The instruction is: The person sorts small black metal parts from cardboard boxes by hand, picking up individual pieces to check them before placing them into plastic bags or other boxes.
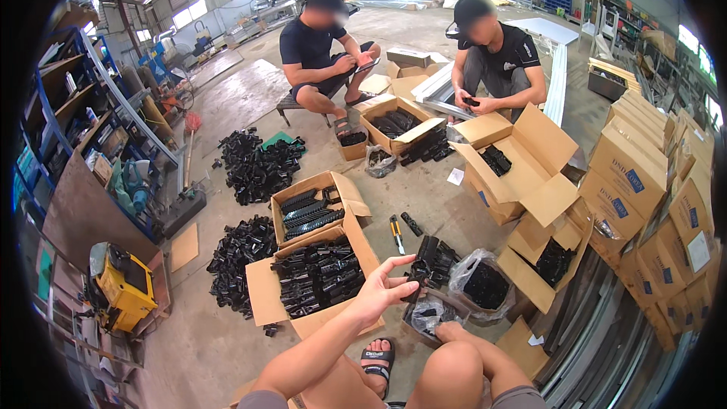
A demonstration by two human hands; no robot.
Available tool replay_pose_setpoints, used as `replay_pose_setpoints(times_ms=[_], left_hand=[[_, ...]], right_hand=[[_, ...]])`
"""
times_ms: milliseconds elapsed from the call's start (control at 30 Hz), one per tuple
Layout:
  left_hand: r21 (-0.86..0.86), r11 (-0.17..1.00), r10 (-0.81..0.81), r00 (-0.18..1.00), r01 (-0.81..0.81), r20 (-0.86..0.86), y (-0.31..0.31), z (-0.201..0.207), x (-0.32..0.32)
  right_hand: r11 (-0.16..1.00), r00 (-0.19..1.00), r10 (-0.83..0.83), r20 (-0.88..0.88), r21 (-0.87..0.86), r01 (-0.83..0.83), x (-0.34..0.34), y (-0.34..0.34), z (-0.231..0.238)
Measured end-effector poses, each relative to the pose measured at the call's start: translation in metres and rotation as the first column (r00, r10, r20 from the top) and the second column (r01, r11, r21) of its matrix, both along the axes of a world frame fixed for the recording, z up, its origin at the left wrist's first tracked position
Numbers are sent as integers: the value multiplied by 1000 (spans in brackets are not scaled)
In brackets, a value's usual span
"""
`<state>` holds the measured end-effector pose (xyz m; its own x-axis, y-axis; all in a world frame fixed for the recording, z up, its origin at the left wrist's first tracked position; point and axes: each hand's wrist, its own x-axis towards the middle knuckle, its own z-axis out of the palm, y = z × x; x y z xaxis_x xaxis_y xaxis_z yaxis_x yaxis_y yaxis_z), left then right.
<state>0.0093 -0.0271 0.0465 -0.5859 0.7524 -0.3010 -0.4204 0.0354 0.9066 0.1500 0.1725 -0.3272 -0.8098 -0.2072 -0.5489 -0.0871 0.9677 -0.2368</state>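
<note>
My left hand is closed, thumb and fingers gripping a small black plastic part. Right behind it stands a cluster of similar black parts, partly overlapped by my fingertips. My right hand reaches down into a clear plastic bag set in a small box between my knees and the cluster; its fingers are hidden there. Beside that, another clear bag holds more black pieces. A yellow-and-black handled tool and a single black part lie on the floor just beyond.
Two open cartons of neatly stacked black parts stand left of my hand, with loose heaps beside them. Across from me sit two people near more open cartons. Stacked closed cartons and metal profiles line the right.
</note>
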Motion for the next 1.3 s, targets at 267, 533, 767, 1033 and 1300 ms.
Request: replay_pose_setpoints(times_ms=[267, 533, 767, 1033, 1300], left_hand=[[72, 996, 60, 998, -59, -13, 1, -10, -7], [165, 985, 50, 998, -54, 29, 10, -8, -9], [238, 970, 46, 997, -58, 54, 6, -5, -7], [312, 947, 48, 994, -78, 103, 7, 7, 0], [338, 939, 41, 997, -59, 61, 5, 5, 5]], right_hand=[[971, 982, -134, -135, -216, 103, 7, 19, 27], [-369, 502, -572, 648, -750, 549, 6, 34, 176], [-681, 525, -512, 680, -694, 235, -14, 32, 318], [-449, 501, -732, 461, -880, 153, -47, -14, 418], [-71, 299, -950, 91, -995, 77, -57, -30, 391]])
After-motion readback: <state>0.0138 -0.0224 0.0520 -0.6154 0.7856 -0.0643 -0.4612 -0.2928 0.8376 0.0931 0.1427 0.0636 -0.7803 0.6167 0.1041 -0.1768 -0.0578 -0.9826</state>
